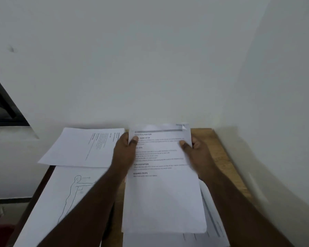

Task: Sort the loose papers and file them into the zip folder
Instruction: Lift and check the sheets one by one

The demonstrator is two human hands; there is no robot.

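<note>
Both hands hold one printed sheet (163, 184) up in the middle of the frame, a little right of centre. The left hand (125, 150) grips its left edge near the top, thumb lying across the printed face and the other fingers hidden behind the paper. The right hand (194, 148) grips the right edge at about the same height, thumb on the front, the rest of the fingers behind. The sheet carries a grey bar near its top and several blocks of text with bold headings; its upper right corner is curled over. It hangs lifted above the wooden bench (221, 150), whose bare surface shows to the right of the hands.

Under the held sheet, at the lower right of the frame, more paper (212, 220) lies on the bench, with a grey band and faint lines showing; how many sheets are there I cannot tell. At centre left lies a text page (82, 147) turned sideways, its near edge overlapping a sheet with an outline drawing of a human figure (61, 196) in the lower left. Both arms reach in from the bottom edge. A pale wall (150, 59) fills the upper frame, and a dark window frame (4, 104) cuts in at the left edge.
</note>
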